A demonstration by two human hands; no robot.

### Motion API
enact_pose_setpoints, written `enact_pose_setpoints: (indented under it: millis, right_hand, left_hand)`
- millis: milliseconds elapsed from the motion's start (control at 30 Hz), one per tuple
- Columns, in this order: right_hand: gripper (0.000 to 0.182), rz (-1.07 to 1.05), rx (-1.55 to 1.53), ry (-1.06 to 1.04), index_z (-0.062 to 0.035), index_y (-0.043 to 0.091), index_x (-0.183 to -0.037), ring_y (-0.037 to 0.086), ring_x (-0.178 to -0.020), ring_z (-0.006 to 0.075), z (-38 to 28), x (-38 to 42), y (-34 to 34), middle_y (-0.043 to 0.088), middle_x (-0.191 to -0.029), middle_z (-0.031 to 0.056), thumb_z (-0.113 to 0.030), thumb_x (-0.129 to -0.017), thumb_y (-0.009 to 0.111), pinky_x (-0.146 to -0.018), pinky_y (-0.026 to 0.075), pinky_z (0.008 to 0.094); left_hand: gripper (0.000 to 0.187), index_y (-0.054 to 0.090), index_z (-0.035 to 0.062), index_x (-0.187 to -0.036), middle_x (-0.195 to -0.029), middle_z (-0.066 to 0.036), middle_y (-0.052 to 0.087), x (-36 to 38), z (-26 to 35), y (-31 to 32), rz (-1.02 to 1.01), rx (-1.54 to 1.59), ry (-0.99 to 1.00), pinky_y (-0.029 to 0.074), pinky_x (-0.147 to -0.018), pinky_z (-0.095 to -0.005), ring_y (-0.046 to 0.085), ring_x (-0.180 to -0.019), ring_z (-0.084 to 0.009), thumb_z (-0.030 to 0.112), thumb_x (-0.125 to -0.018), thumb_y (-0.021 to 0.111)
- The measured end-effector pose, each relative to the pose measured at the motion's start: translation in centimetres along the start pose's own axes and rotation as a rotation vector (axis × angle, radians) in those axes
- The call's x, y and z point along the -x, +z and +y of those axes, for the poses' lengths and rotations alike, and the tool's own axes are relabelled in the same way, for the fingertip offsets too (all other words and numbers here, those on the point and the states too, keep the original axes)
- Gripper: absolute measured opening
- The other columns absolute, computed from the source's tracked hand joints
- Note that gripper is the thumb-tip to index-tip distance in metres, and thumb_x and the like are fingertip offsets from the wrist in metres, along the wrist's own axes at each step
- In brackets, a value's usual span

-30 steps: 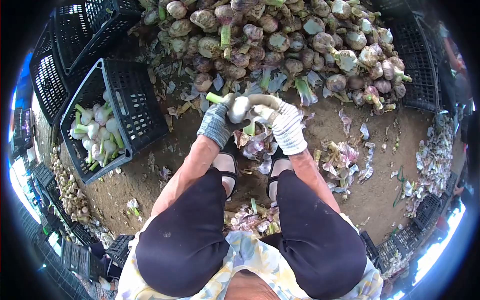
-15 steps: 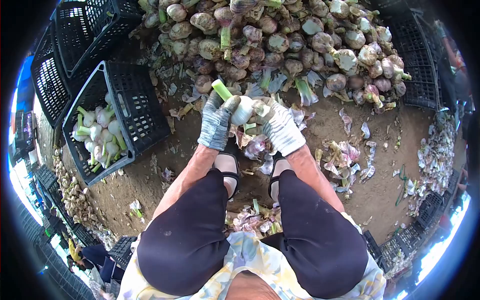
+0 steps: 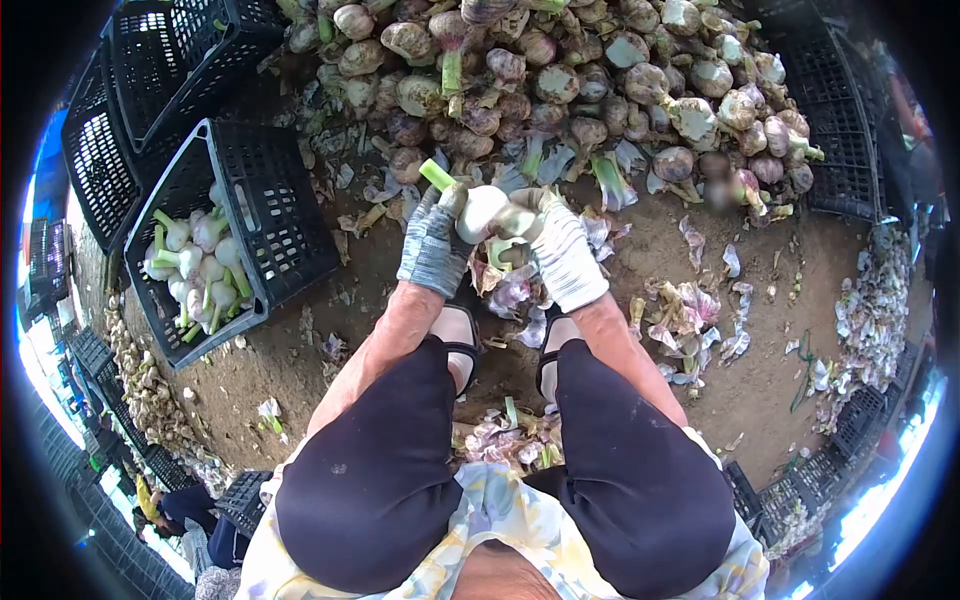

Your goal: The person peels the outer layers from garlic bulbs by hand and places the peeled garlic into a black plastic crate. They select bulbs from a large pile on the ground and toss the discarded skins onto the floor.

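A white garlic bulb [image 3: 484, 212] with a short green stem pointing up and left is between my two gloved hands. My left hand [image 3: 436, 238] wraps round the stem side. On the bulb's right side, the fingers of my right hand [image 3: 552, 242] are pressed together at its root end, over a bit of loose skin. Beyond my hands lies a heap of unpeeled, brownish-purple garlic [image 3: 555, 85]. Peeled skins [image 3: 510, 290] lie on the ground just below the bulb.
A tilted black crate [image 3: 285, 215] on the left holds white bulbs with green stems. More black crates [image 3: 100, 160] stand at the upper left, another [image 3: 825, 120] at the upper right. Skins [image 3: 690, 310] litter the dirt floor. A person [image 3: 185, 505] is at the lower left.
The bulb has turned slightly and shows more of its white side. My right fingers have shifted lower round its root end, and my left hand has moved slightly.
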State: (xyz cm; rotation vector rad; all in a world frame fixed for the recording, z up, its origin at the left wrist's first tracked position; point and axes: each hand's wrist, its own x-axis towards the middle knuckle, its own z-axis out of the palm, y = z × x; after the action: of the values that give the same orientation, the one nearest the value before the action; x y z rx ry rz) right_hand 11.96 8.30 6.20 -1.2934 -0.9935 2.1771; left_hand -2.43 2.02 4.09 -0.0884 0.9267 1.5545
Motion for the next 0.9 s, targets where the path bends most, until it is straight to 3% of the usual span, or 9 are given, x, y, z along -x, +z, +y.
enact_pose_setpoints:
  millis: [33,200,267,333,433,533,600,633,900]
  right_hand:
    - [0.047,0.015,0.013,-0.059,-0.0004,0.048,-0.099,0.056,-0.073,0.0118,0.2,0.0,0.5,0.059,-0.084,0.0062,-0.019,-0.067,0.077,-0.062,0.048,0.0251]
    - [0.047,0.148,0.309,-0.215,-0.0006,0.047,-0.097,0.056,-0.071,0.0126,0.7,-0.8,1.3,0.058,-0.082,0.0061,-0.017,-0.066,0.078,-0.061,0.048,0.0254]
    - [0.048,0.032,-0.003,0.014,-0.0005,0.048,-0.097,0.057,-0.066,0.0138,-0.2,-0.7,0.6,0.059,-0.083,0.0070,-0.018,-0.064,0.079,-0.057,0.049,0.0251]
    - [0.043,0.020,0.041,0.013,0.0000,0.049,-0.100,0.058,-0.064,0.0148,0.7,-1.0,-0.2,0.060,-0.084,0.0085,-0.016,-0.070,0.075,-0.054,0.050,0.0263]
    - [0.027,-0.043,-0.292,0.040,-0.0006,0.052,-0.104,0.061,-0.069,0.0157,1.0,-0.8,-0.6,0.061,-0.085,0.0086,-0.011,-0.082,0.062,-0.057,0.052,0.0270]
    - [0.028,0.028,0.245,-0.116,0.0036,0.057,-0.101,0.061,-0.079,0.0147,-0.2,1.1,-0.6,0.063,-0.088,0.0101,-0.016,-0.081,0.063,-0.068,0.051,0.0278]
    - [0.031,0.028,0.594,-0.273,0.0050,0.059,-0.099,0.060,-0.078,0.0135,-0.8,2.0,0.8,0.065,-0.086,0.0108,-0.017,-0.079,0.066,-0.070,0.049,0.0280]
    - [0.025,0.103,0.653,-0.272,0.0029,0.061,-0.090,0.062,-0.078,0.0295,-0.7,1.9,1.4,0.064,-0.084,0.0184,-0.018,-0.076,0.064,-0.070,0.047,0.0369]
    - [0.023,0.058,0.914,-0.324,-0.0018,0.064,-0.083,0.058,-0.073,0.0349,-0.2,1.0,0.4,0.061,-0.075,0.0187,-0.023,-0.075,0.059,-0.069,0.044,0.0409]
  left_hand:
    - [0.026,0.053,0.0007,-0.105,-0.097,-0.012,0.059,0.1,0.0,0.7,0.097,-0.070,0.028,0.052,-0.074,-0.0330,0.060,-0.087,-0.0223,0.017,-0.085,0.059]
    - [0.027,0.052,0.0023,-0.104,-0.091,-0.011,0.060,0.0,-0.4,1.8,0.319,-0.089,-0.030,0.053,-0.067,-0.0355,0.061,-0.080,-0.0231,0.020,-0.086,0.059]
    - [0.027,0.052,0.0028,-0.104,-0.092,-0.011,0.060,-0.2,-0.6,1.4,0.327,-0.001,-0.124,0.053,-0.064,-0.0377,0.060,-0.078,-0.0230,0.022,-0.086,0.058]
    - [0.028,0.051,0.0034,-0.103,-0.092,-0.011,0.059,-0.2,-0.6,1.1,0.331,0.086,-0.223,0.053,-0.061,-0.0399,0.060,-0.076,-0.0229,0.024,-0.087,0.057]
    - [0.036,0.051,0.0020,-0.103,-0.095,-0.014,0.060,0.1,0.2,1.3,0.262,0.270,-0.287,0.053,-0.071,-0.0400,0.060,-0.083,-0.0279,0.031,-0.084,0.060]
    - [0.032,0.051,0.0025,-0.102,-0.092,-0.012,0.059,0.3,0.1,2.2,0.270,0.132,-0.118,0.053,-0.069,-0.0358,0.060,-0.081,-0.0239,0.028,-0.084,0.061]
    - [0.025,0.049,0.0039,-0.104,-0.088,-0.007,0.058,0.1,-0.3,2.4,0.272,-0.135,0.172,0.051,-0.063,-0.0295,0.059,-0.074,-0.0167,0.019,-0.086,0.059]
    - [0.021,0.050,0.0039,-0.101,-0.086,-0.005,0.055,0.2,-0.6,2.6,0.235,-0.218,0.266,0.049,-0.066,-0.0252,0.055,-0.075,-0.0119,0.011,-0.084,0.059]
    - [0.028,0.052,0.0044,-0.098,-0.094,-0.003,0.054,1.3,-1.4,3.1,0.177,-0.635,0.512,0.045,-0.077,-0.0261,0.052,-0.085,-0.0119,0.003,-0.075,0.067]
